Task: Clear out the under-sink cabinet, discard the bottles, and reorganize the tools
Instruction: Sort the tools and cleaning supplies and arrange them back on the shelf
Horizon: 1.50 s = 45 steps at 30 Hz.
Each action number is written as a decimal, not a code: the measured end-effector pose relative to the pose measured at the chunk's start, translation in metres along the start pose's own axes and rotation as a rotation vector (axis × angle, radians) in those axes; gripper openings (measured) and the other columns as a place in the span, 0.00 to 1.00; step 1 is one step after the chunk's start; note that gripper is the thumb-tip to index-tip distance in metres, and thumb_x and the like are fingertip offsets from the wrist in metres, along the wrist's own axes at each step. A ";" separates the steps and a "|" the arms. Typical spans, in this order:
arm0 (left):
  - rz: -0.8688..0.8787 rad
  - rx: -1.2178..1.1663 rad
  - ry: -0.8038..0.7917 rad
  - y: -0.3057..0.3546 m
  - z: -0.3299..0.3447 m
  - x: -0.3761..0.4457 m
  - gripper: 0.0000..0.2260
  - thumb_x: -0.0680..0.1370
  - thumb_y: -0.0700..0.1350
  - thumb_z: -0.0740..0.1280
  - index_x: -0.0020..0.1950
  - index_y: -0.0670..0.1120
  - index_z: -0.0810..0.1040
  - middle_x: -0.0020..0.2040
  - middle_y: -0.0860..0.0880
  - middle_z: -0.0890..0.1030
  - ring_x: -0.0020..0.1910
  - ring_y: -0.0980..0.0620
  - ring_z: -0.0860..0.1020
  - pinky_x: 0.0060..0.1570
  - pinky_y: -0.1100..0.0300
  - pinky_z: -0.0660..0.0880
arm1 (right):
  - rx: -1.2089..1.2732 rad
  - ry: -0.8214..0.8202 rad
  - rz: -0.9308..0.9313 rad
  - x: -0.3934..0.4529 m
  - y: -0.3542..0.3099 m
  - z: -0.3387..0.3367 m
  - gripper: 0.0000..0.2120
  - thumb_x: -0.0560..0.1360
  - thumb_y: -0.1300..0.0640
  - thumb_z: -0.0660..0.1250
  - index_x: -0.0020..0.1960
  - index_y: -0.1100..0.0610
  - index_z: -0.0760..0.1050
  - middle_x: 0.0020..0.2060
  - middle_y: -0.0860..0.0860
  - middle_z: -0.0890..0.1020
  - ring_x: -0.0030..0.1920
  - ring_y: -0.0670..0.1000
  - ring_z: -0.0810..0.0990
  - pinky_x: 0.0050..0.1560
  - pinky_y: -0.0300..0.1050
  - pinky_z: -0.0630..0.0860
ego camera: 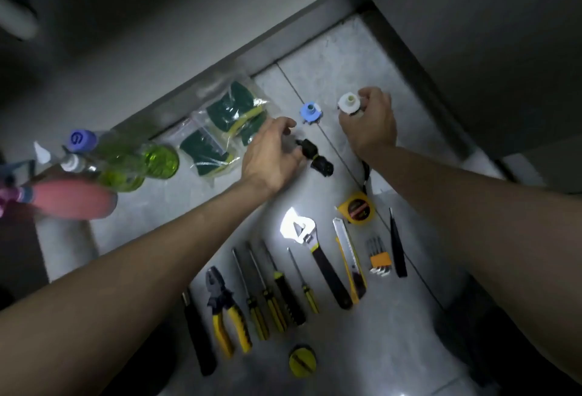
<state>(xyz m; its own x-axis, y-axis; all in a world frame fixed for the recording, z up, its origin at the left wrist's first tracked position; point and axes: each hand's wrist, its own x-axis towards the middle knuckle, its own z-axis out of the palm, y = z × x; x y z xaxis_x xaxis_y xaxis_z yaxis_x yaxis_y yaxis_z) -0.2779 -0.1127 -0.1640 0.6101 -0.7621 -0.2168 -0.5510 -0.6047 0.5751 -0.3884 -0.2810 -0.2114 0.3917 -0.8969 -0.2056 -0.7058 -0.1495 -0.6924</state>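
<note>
Tools lie in a row on the grey floor: pliers (225,310), several yellow-handled screwdrivers (267,298), an adjustable wrench (318,257), a utility knife (349,257), a tape measure (357,208), hex keys (378,258). My right hand (370,123) is shut on a white plastic fitting (349,104). A blue fitting (310,112) sits on the floor to its left. My left hand (271,156) hovers with fingers apart just left of a small black part (316,157). Bottles (138,159) lie at the left, green and pink.
A bag of green and yellow sponges (226,127) lies against the cabinet base (195,80). A dark cabinet door (472,33) stands at the right. A round yellow and black object (302,361) rests near the bottom. Black tweezers (397,246) lie right of the hex keys.
</note>
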 end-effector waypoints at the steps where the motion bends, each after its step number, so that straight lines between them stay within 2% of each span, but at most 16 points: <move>1: -0.010 -0.007 0.006 -0.004 -0.003 -0.020 0.15 0.75 0.47 0.69 0.61 0.51 0.75 0.56 0.52 0.76 0.50 0.50 0.76 0.48 0.56 0.75 | 0.005 0.011 -0.024 -0.012 0.001 0.001 0.20 0.72 0.54 0.71 0.62 0.54 0.74 0.59 0.53 0.75 0.56 0.55 0.78 0.55 0.48 0.75; 5: -0.102 -0.011 -0.022 -0.017 -0.010 -0.096 0.05 0.74 0.46 0.68 0.50 0.53 0.77 0.49 0.53 0.80 0.46 0.51 0.78 0.45 0.55 0.76 | 0.002 -0.083 -0.228 -0.083 0.007 0.002 0.08 0.75 0.54 0.64 0.52 0.53 0.77 0.41 0.48 0.81 0.46 0.54 0.79 0.42 0.45 0.69; 7: -0.149 0.000 -0.074 -0.026 -0.011 -0.133 0.04 0.75 0.48 0.68 0.46 0.56 0.74 0.47 0.55 0.80 0.45 0.52 0.79 0.46 0.55 0.77 | -0.063 -0.258 -0.390 -0.131 0.013 0.001 0.03 0.77 0.54 0.64 0.48 0.52 0.76 0.31 0.45 0.77 0.38 0.54 0.78 0.36 0.47 0.71; 9: -0.196 0.017 -0.122 -0.038 -0.009 -0.170 0.04 0.77 0.51 0.67 0.46 0.59 0.74 0.47 0.56 0.81 0.46 0.52 0.80 0.46 0.56 0.77 | -0.129 -0.428 -0.567 -0.178 0.020 -0.004 0.04 0.79 0.53 0.64 0.47 0.52 0.75 0.29 0.45 0.75 0.34 0.54 0.77 0.31 0.48 0.71; 12: -0.281 0.038 -0.143 -0.057 -0.002 -0.218 0.03 0.78 0.53 0.67 0.46 0.56 0.75 0.46 0.55 0.81 0.47 0.51 0.80 0.44 0.57 0.75 | -0.261 -0.633 -0.731 -0.237 0.029 -0.015 0.07 0.80 0.50 0.63 0.47 0.51 0.74 0.34 0.47 0.78 0.36 0.53 0.79 0.33 0.45 0.67; 14: -0.346 0.052 -0.157 -0.070 0.002 -0.244 0.05 0.78 0.53 0.67 0.48 0.53 0.77 0.46 0.54 0.81 0.48 0.49 0.81 0.45 0.57 0.76 | -0.377 -0.817 -0.839 -0.268 0.035 -0.020 0.07 0.79 0.46 0.61 0.49 0.49 0.72 0.42 0.47 0.79 0.41 0.52 0.78 0.36 0.45 0.69; 17: -0.333 0.107 -0.210 -0.088 0.005 -0.272 0.04 0.78 0.50 0.65 0.51 0.52 0.76 0.50 0.51 0.80 0.51 0.47 0.80 0.48 0.54 0.77 | -0.608 -1.061 -1.196 -0.305 0.052 -0.024 0.17 0.77 0.47 0.64 0.63 0.53 0.71 0.57 0.53 0.75 0.52 0.54 0.76 0.38 0.48 0.74; 20: -0.281 0.137 -0.218 -0.092 0.002 -0.278 0.05 0.79 0.48 0.64 0.53 0.51 0.76 0.53 0.50 0.79 0.52 0.46 0.79 0.48 0.54 0.76 | -0.766 -1.088 -1.348 -0.334 0.074 -0.022 0.27 0.74 0.55 0.70 0.70 0.53 0.66 0.67 0.57 0.71 0.63 0.59 0.75 0.42 0.51 0.79; 23: -0.295 0.056 -0.198 -0.083 0.000 -0.263 0.07 0.77 0.48 0.65 0.54 0.51 0.77 0.54 0.51 0.80 0.54 0.47 0.79 0.49 0.55 0.76 | -0.838 -1.070 -1.235 -0.347 0.080 -0.017 0.24 0.77 0.60 0.66 0.72 0.54 0.64 0.71 0.60 0.66 0.67 0.63 0.71 0.47 0.55 0.78; 26: -0.289 -0.003 -0.191 -0.072 0.003 -0.245 0.05 0.77 0.48 0.65 0.51 0.52 0.77 0.53 0.52 0.81 0.53 0.48 0.80 0.52 0.52 0.77 | -0.852 -1.076 -1.197 -0.345 0.080 -0.014 0.21 0.78 0.58 0.66 0.70 0.55 0.66 0.66 0.59 0.68 0.59 0.61 0.75 0.42 0.54 0.77; 29: -0.230 0.002 -0.191 -0.060 0.008 -0.227 0.06 0.76 0.48 0.64 0.52 0.52 0.78 0.52 0.51 0.81 0.53 0.47 0.79 0.51 0.51 0.78 | -0.726 -1.079 -1.149 -0.328 0.080 -0.031 0.23 0.77 0.47 0.64 0.69 0.53 0.67 0.61 0.55 0.71 0.51 0.56 0.77 0.37 0.47 0.73; 32: -0.183 0.006 -0.200 -0.044 0.015 -0.204 0.07 0.76 0.47 0.64 0.53 0.52 0.77 0.54 0.50 0.79 0.54 0.47 0.78 0.53 0.50 0.77 | -0.647 -0.851 -0.955 -0.290 0.082 -0.061 0.25 0.75 0.39 0.61 0.67 0.51 0.68 0.58 0.52 0.72 0.48 0.55 0.79 0.37 0.46 0.74; 36: -0.066 0.049 -0.198 -0.014 0.031 -0.173 0.05 0.77 0.47 0.65 0.52 0.52 0.76 0.53 0.51 0.77 0.51 0.47 0.77 0.45 0.54 0.74 | -0.470 -0.334 -0.381 -0.232 0.097 -0.089 0.20 0.76 0.37 0.62 0.63 0.47 0.68 0.56 0.49 0.72 0.49 0.54 0.78 0.41 0.48 0.73; 38: 0.007 0.067 -0.194 0.002 0.040 -0.157 0.08 0.78 0.48 0.65 0.56 0.52 0.76 0.54 0.50 0.76 0.51 0.48 0.76 0.42 0.55 0.71 | -0.370 -0.171 -0.123 -0.207 0.110 -0.095 0.20 0.77 0.41 0.65 0.64 0.49 0.69 0.58 0.52 0.71 0.51 0.57 0.78 0.44 0.48 0.71; 42: 0.110 0.123 -0.245 0.038 0.065 -0.126 0.14 0.77 0.47 0.67 0.63 0.50 0.74 0.59 0.49 0.72 0.57 0.47 0.73 0.51 0.49 0.76 | -0.329 -0.157 0.114 -0.176 0.134 -0.099 0.19 0.77 0.49 0.69 0.66 0.51 0.73 0.61 0.57 0.70 0.55 0.63 0.78 0.50 0.49 0.74; 45: 0.141 0.192 -0.260 0.061 0.086 -0.109 0.19 0.74 0.45 0.69 0.65 0.50 0.73 0.61 0.48 0.70 0.60 0.46 0.70 0.47 0.54 0.71 | -0.350 -0.156 0.151 -0.171 0.140 -0.094 0.18 0.76 0.51 0.70 0.65 0.52 0.74 0.62 0.59 0.71 0.58 0.64 0.76 0.55 0.52 0.77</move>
<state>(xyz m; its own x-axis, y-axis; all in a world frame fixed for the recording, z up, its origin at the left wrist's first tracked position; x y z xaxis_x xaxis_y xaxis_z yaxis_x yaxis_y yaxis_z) -0.4268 -0.0865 -0.1737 0.3689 -0.8596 -0.3536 -0.7314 -0.5032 0.4602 -0.6096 -0.1879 -0.2080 0.3346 -0.8494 -0.4081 -0.9097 -0.1780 -0.3753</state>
